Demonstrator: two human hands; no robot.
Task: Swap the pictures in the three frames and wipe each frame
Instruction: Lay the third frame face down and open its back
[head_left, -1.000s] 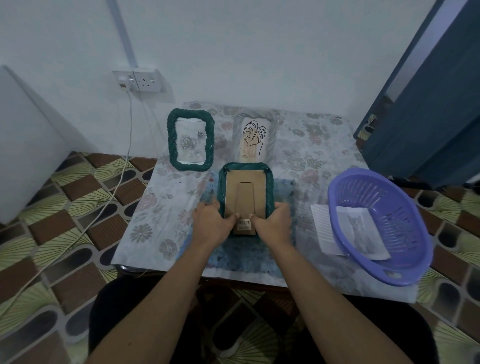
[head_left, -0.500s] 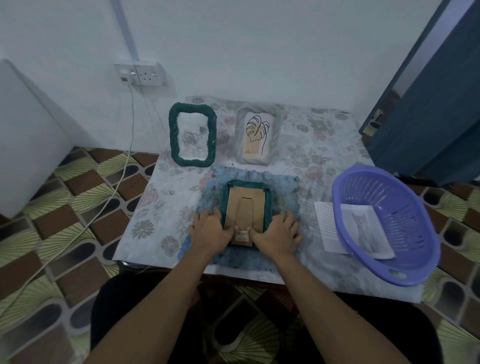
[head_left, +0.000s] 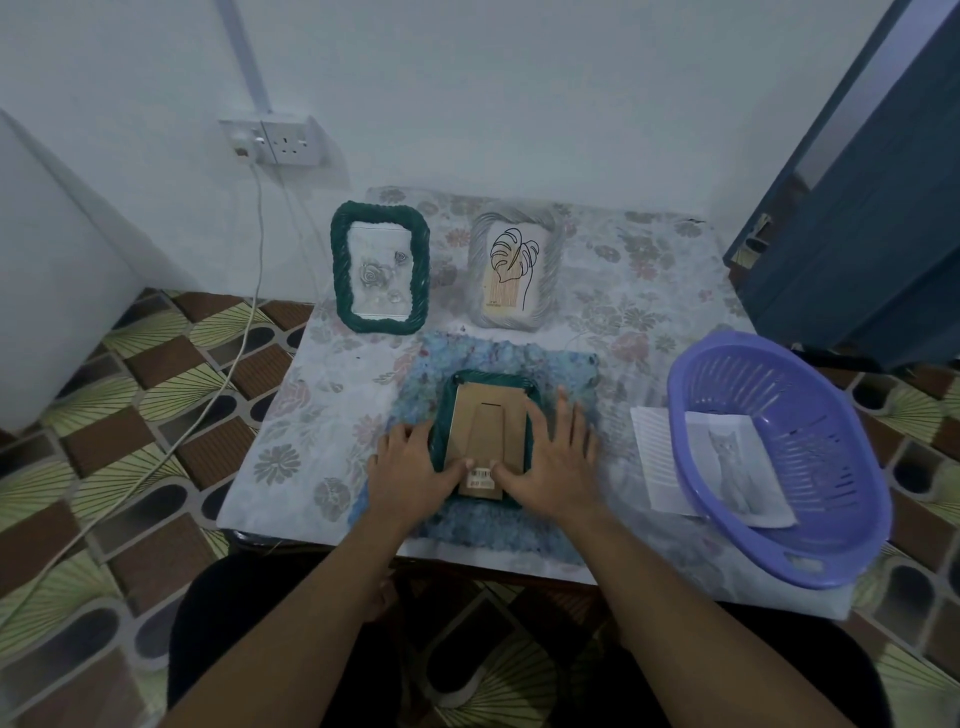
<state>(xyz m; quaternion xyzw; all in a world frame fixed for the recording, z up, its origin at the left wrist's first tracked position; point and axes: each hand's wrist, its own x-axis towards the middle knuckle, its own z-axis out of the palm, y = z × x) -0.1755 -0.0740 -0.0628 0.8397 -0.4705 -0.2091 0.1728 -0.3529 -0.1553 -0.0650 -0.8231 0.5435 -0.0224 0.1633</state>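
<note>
Three frames on the table (head_left: 322, 415): two standing at the back, a green frame with a rose picture (head_left: 380, 267) and a pale frame with a leaf drawing (head_left: 515, 269), both upright, side by side, apart from each other. Third, a green frame (head_left: 485, 434), lying face down on a blue fluffy cloth (head_left: 566, 371), cardboard back and stand up, likely placed so to spare the glass and give access to the backing. Left hand (head_left: 410, 473) resting against the frame's left edge, fingers loosely curled, thumb pressed on the backing near the barcode label; right hand (head_left: 558, 462) laid flat, fingers spread over the right edge and the cloth, thumb meeting the label from the other side. Neither hand pinching anything, both seemingly steadying the frame or feeling for the tabs. Cat picture (head_left: 737, 467) waiting inside the purple basket (head_left: 841, 551) at right, a lined sheet (head_left: 653, 462) tucked partly beneath. Probably opening of the back next.
</note>
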